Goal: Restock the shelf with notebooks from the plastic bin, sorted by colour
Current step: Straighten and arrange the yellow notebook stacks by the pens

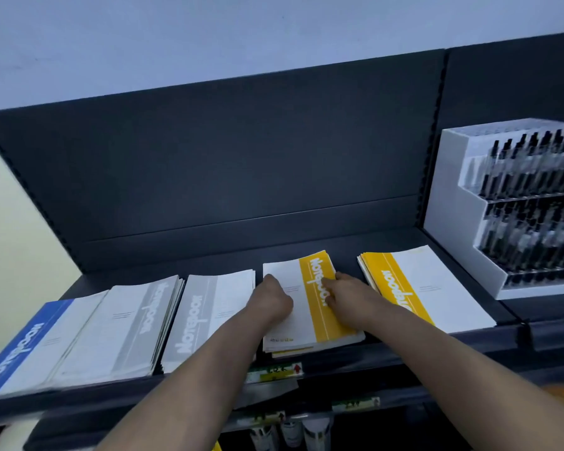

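Note:
On the dark shelf lie stacks of notebooks. A yellow-and-white stack sits in the middle, and both my hands rest on its top notebook. My left hand is a closed fist pressed on the white part. My right hand lies flat, fingers on the yellow band. A second yellow stack is to the right. Two grey stacks and a blue notebook lie to the left. The plastic bin is out of view.
A white tiered display of black pens stands at the right end of the shelf. Price labels hang on the shelf's front edge. Lower shelves with small tubes show below. The dark back panel rises behind the stacks.

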Demonstrator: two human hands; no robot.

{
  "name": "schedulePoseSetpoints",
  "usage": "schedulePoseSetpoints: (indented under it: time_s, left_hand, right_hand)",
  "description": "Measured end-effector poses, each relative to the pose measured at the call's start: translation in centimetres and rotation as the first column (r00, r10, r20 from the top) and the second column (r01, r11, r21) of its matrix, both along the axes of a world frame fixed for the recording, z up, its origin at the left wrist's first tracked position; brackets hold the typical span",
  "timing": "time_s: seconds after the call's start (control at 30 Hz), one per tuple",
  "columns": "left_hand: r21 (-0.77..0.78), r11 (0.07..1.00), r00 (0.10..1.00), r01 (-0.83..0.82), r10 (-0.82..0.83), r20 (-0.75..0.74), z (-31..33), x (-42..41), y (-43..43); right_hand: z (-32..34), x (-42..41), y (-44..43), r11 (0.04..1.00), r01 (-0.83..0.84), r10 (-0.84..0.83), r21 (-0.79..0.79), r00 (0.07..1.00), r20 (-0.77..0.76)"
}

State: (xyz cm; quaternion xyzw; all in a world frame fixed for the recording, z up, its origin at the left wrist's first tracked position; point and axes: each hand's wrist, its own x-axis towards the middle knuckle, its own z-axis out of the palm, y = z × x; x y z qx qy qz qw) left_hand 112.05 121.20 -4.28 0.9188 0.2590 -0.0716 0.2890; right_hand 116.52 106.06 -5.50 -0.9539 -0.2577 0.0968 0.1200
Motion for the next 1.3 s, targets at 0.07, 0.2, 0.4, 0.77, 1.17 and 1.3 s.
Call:
schedulePoseSetpoints:
  time_s: [0.07,0.2,0.4,0.77,1.17,1.3]
  left_hand:
    - [-0.02,1.0,1.0,-0.01,0.01,0.002,0.0,0.1,-0.2]
    - [-0.002,1.0,1.0,-0.003,0.003,0.0,0.2,0.4,-0.6]
    - [0.009,1.0,1.0,0.01,-0.011,0.025,-0.1,0.8,-1.7]
    - [0.401,0.902,0.984,0.157,-0.176,0.011,0.2,0.3,-2.4]
    - [0.389,0.92,0.991,-0.052,0.001,0.132,1.2,-5.9,1.7]
    - [0.427,0.89,0.986,-0.159,0.118,0.12,2.0,-9.5,6.7]
  right_hand:
    - [-0.1,-0.1,0.0,1.0,0.014,-0.014,-0.015,1.0,-0.007]
    - [-0.1,-0.3,-0.2,0.999,0.04,-0.04,-0.028,0.999,-0.012]
    - [0.3,-0.4,-1.1,0.997,0.076,-0.076,-0.032,0.997,-0.015]
    - [1.0,-0.8,-1.8,0.997,0.031,-0.014,-0.071,0.973,0.229]
    - [1.3,-3.1,1.1,0.978,-0.189,0.207,-0.086,0.92,0.333]
    - [1.2,-6.0,4.3,0.951,-0.304,0.307,-0.057,0.902,0.304]
